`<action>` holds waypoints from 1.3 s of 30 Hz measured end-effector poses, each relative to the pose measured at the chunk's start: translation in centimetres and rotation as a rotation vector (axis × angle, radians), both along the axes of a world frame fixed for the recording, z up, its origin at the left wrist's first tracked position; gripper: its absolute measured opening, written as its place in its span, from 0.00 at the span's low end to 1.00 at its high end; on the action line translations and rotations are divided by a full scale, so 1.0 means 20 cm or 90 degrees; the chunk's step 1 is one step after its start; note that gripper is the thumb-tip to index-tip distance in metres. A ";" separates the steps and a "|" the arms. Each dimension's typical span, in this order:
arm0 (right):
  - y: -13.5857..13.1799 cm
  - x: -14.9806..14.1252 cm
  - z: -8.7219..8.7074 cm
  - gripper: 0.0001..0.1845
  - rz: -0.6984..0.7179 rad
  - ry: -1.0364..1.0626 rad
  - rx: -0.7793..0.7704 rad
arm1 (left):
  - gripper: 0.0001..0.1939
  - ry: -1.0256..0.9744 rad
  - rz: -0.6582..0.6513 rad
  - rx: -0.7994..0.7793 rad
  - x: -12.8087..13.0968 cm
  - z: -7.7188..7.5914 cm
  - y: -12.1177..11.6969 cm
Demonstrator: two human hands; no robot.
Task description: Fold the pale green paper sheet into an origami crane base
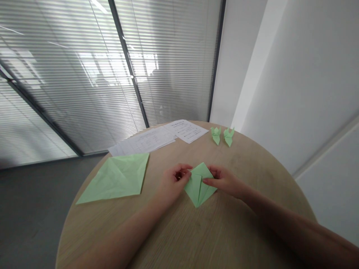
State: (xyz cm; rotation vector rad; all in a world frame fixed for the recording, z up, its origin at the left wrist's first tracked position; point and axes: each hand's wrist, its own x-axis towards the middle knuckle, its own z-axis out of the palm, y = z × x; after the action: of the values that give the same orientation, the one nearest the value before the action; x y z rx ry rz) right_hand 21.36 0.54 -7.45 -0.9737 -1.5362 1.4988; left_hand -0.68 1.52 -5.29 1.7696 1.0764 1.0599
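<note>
A folded piece of light green origami paper [197, 192] is between my hands, diamond-shaped, with one corner pointing towards me and flaps meeting along its middle. My left hand [176, 181] pinches its left corner between thumb and fingers. On the opposite side, my right hand [223, 181] grips the right corner, its thumb lying on top of the flap and the fingers partly hidden behind. Two finished-looking green origami cranes [215, 135] stand beyond my right hand, close together.
Left of my hands lies a larger creased green sheet [120, 177]. Printed white papers [186, 130] overlap along the far side of the round wooden table [179, 239]. Behind it are a glass partition with blinds [179, 74] and a white wall [305, 82] at the right.
</note>
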 end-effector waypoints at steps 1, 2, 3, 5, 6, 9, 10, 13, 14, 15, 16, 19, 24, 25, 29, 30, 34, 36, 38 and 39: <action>0.00 0.00 0.00 0.23 -0.024 0.010 -0.003 | 0.11 0.004 0.007 0.011 0.00 0.00 0.00; 0.00 0.00 0.01 0.25 -0.052 0.016 -0.003 | 0.11 0.007 0.015 0.020 -0.01 0.00 0.00; 0.00 -0.01 0.01 0.27 -0.080 0.019 0.000 | 0.11 0.009 0.023 0.026 -0.01 0.00 0.00; 0.00 -0.01 0.03 0.29 -0.125 0.026 0.019 | 0.12 0.006 0.038 0.030 -0.01 0.01 0.00; -0.01 -0.01 0.03 0.30 -0.140 0.031 0.032 | 0.13 0.002 0.041 0.028 -0.02 0.01 0.00; -0.02 -0.02 0.04 0.31 -0.156 0.029 0.053 | 0.17 -0.001 0.035 0.023 -0.02 0.00 0.00; -0.02 -0.02 0.04 0.31 -0.161 0.028 0.055 | 0.18 0.001 0.031 0.019 -0.02 0.00 0.01; -0.02 -0.02 0.03 0.31 -0.189 0.046 0.069 | 0.19 0.006 0.025 0.011 -0.01 -0.01 0.00; -0.01 -0.02 0.02 0.31 -0.202 0.052 0.076 | 0.20 0.005 0.024 0.009 -0.01 -0.01 0.00; -0.01 -0.02 0.02 0.30 -0.215 0.053 0.083 | 0.20 0.005 0.023 0.008 -0.01 -0.02 0.00; -0.01 -0.02 0.01 0.29 -0.227 0.052 0.091 | 0.20 0.006 0.022 0.008 -0.01 -0.02 0.00; 0.00 -0.02 0.01 0.30 -0.235 0.052 0.095 | 0.22 0.012 0.018 0.011 -0.01 -0.02 -0.01; 0.00 -0.03 0.01 0.29 -0.214 0.067 0.097 | 0.22 0.015 0.019 0.005 -0.01 -0.01 -0.01; 0.00 -0.03 0.01 0.27 -0.217 0.064 0.106 | 0.22 0.017 0.023 0.010 -0.01 -0.01 -0.01; 0.00 -0.02 0.01 0.23 -0.228 0.053 0.123 | 0.20 0.025 0.029 0.029 -0.01 0.00 -0.01; 0.00 -0.02 0.01 0.22 -0.229 0.051 0.126 | 0.20 0.024 0.026 0.030 -0.01 0.00 -0.01; 0.00 -0.01 0.00 0.23 -0.226 0.042 0.144 | 0.20 0.012 0.017 0.034 -0.01 -0.02 0.00; 0.00 -0.01 0.00 0.24 -0.215 0.042 0.140 | 0.20 0.006 0.018 0.040 -0.01 -0.02 0.00; 0.00 -0.02 0.00 0.22 -0.207 0.052 0.133 | 0.20 0.004 0.020 0.044 -0.01 -0.02 0.00; 0.00 -0.02 0.00 0.21 -0.205 0.055 0.134 | 0.21 0.004 0.019 0.042 -0.01 -0.03 0.00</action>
State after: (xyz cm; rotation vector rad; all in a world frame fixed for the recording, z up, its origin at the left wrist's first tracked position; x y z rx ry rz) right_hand 21.00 0.52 -7.48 -0.9668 -1.3679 1.1162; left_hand -0.89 1.58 -5.81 1.8146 1.0862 1.1204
